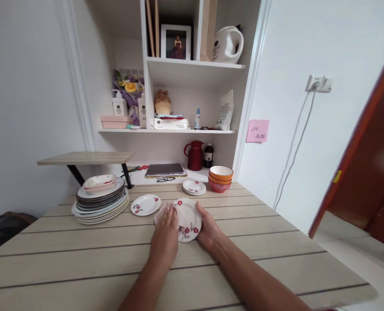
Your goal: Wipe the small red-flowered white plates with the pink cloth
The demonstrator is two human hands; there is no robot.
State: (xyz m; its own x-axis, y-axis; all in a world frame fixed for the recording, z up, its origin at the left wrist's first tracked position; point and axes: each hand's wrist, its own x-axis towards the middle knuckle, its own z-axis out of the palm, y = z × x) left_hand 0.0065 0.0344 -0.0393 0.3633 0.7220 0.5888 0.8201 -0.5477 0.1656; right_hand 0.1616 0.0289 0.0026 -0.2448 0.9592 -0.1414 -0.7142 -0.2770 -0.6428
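A white plate with red flowers [190,216] is held tilted above the table, its right rim in the grip of my right hand [209,228]. My left hand [166,231] presses a pale pink cloth [161,212] against the left part of that plate, fingers together over the fabric. Some of the cloth is hidden under those fingers. Just to the left lies another flowered plate [146,205] on the tabletop. Behind the held plate sits a small stack of flowered plates [194,187].
On the left of the slatted table [91,259] stands a tall stack of plates [101,203] topped by a dish, beside a raised wooden stand [85,158]. Stacked bowls [220,179] are at the back right. Behind are a red jug [195,156], a dark laptop [165,169] and eyeglasses [166,179].
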